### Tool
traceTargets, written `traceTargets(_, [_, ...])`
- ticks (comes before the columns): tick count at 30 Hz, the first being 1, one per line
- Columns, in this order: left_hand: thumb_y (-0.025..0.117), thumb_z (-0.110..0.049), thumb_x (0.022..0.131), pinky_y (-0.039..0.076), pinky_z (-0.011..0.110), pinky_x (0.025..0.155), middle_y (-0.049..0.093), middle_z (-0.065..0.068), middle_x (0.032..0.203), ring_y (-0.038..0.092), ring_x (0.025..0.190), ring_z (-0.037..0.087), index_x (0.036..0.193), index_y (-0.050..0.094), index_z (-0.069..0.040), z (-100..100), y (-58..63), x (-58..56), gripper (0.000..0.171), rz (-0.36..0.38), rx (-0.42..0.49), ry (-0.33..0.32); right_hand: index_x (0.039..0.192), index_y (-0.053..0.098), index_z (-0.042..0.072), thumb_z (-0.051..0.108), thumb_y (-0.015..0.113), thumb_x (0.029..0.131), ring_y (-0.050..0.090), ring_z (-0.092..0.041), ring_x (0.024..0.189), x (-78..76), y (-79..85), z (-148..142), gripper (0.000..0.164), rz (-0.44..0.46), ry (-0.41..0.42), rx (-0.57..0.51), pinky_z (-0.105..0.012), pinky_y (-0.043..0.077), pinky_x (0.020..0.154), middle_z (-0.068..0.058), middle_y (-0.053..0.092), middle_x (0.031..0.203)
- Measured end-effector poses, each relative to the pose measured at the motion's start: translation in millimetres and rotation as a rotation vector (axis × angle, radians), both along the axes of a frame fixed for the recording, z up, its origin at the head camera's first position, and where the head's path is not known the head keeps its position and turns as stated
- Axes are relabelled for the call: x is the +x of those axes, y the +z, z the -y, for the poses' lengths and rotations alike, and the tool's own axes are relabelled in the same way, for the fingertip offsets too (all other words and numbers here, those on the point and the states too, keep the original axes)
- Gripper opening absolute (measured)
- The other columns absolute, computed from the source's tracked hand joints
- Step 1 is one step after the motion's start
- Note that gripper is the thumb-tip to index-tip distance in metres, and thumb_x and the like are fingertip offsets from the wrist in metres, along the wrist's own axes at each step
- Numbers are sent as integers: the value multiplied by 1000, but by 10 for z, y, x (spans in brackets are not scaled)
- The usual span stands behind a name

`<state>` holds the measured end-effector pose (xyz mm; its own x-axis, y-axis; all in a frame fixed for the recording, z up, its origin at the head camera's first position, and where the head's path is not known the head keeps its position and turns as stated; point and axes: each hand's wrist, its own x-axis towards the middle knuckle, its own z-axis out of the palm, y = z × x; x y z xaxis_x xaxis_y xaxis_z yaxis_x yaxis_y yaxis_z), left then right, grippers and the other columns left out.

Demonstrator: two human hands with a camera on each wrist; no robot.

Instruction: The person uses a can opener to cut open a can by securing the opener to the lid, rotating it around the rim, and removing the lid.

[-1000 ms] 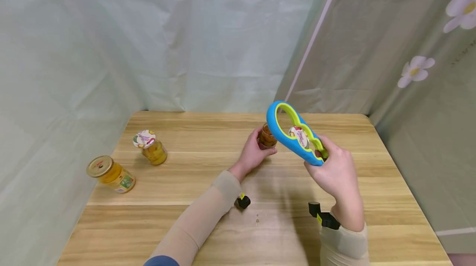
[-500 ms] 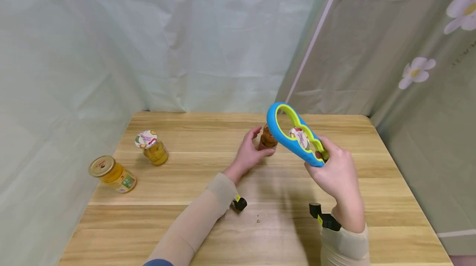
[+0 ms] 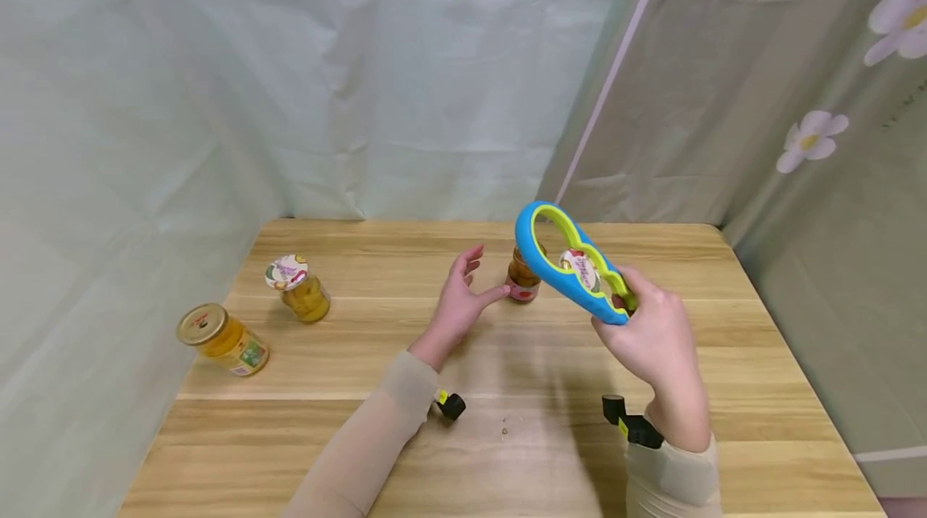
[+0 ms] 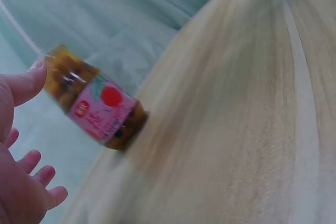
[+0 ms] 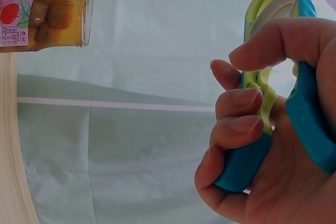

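Note:
My right hand (image 3: 655, 329) grips a blue-and-green jar opener (image 3: 568, 286), raised over the table; the right wrist view shows the fingers curled round its handle (image 5: 247, 163). A round printed lid (image 3: 580, 267) sits within the opener's ring. Left of it, a lidless glass jar (image 3: 524, 283) stands upright on the table, partly hidden behind the opener. It has a pink label (image 4: 102, 109) and dark round fruit inside. Beside the jar my left hand (image 3: 456, 305) is spread, fingers apart and holding nothing, its thumb tip right at the jar's side in the head view.
Two lidded jars of yellow fruit stand at the table's left: one with a printed white lid (image 3: 306, 297), the other with a gold lid (image 3: 226, 343). Small droplets (image 3: 504, 426) lie near the front of the wooden table (image 3: 753, 389). A pale curtain (image 3: 449, 100) hangs behind.
My left hand has let go of the jar and drawn back to the left, its fingers opening. The jar stays in place; the right hand holds the opener almost still.

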<state>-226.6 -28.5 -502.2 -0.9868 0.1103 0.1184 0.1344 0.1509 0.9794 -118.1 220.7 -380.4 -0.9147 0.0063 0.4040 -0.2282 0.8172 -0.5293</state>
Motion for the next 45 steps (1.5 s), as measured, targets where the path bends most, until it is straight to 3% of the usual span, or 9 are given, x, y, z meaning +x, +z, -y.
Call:
traceTargets(8, [83, -17, 81, 37, 55, 107, 46, 1, 142, 40, 130, 30, 145, 41, -17, 169, 230, 194, 76, -34, 160, -10, 120, 65, 13, 13, 75, 73, 49, -21, 63, 3, -18, 20, 48, 26, 10, 13, -35, 39, 54, -2, 57, 72])
traceTargets(12, [77, -7, 85, 39, 57, 104, 47, 9, 140, 45, 126, 32, 144, 41, -13, 210, 392, 357, 70, -25, 288, -65, 118, 65, 14, 13, 74, 71, 46, -20, 59, -4, -32, 39, 47, 14, 26, 23, -34, 37, 52, -1, 54, 68])
traceTargets(19, [64, 0, 94, 52, 33, 93, 50, 16, 137, 51, 120, 37, 142, 42, -10, 207, 646, 608, 54, 10, 452, -203, 112, 65, 15, 14, 75, 70, 45, -18, 57, -11, -57, 83, 44, -13, 61, 56, -33, 37, 50, 3, 50, 65])
traceTargets(24, [59, -6, 99, 54, 30, 88, 50, 16, 134, 52, 117, 37, 141, 43, -8, 209, 774, 751, 45, 38, 474, -268, 107, 65, 15, 14, 74, 70, 44, -17, 57, -9, -65, 123, 38, -29, 100, 68, -32, 35, 50, 4, 47, 63])
traceTargets(28, [58, -11, 100, 54, 34, 88, 51, 13, 131, 50, 117, 41, 139, 45, -9, 214, 809, 792, 41, 63, 473, -264, 103, 63, 16, 13, 72, 69, 41, -15, 55, -8, -66, 138, 35, -41, 118, 71, -32, 33, 49, 5, 43, 61])
traceTargets(31, [55, -13, 102, 53, 36, 87, 53, 11, 130, 51, 117, 40, 138, 45, -8, 222, 817, 802, 38, 95, 536, -286, 103, 63, 16, 12, 72, 69, 40, -14, 54, -11, -65, 143, 35, -49, 123, 73, -31, 32, 49, 6, 43, 60])
traceTargets(37, [48, -24, 105, 53, 38, 90, 58, 7, 128, 54, 115, 30, 137, 46, -9, 235, 832, 833, 35, 196, 687, -440, 103, 65, 17, 12, 73, 69, 39, -12, 51, -19, -63, 156, 35, -70, 145, 75, -30, 30, 47, 8, 43, 59])
traceTargets(41, [41, -29, 108, 52, 41, 92, 57, 12, 133, 51, 121, 32, 141, 43, -4, 229, 836, 851, 42, 251, 779, -536, 107, 66, 19, 13, 74, 68, 39, -11, 51, -23, -60, 165, 41, -86, 165, 89, -30, 31, 46, 8, 44, 60])
traceTargets(45, [32, -28, 110, 51, 40, 93, 51, 15, 137, 50, 123, 32, 144, 41, -1, 209, 827, 875, 44, 310, 845, -591, 116, 68, 20, 15, 77, 65, 43, -9, 53, -22, -53, 182, 51, -98, 202, 105, -30, 36, 46, 10, 49, 65])
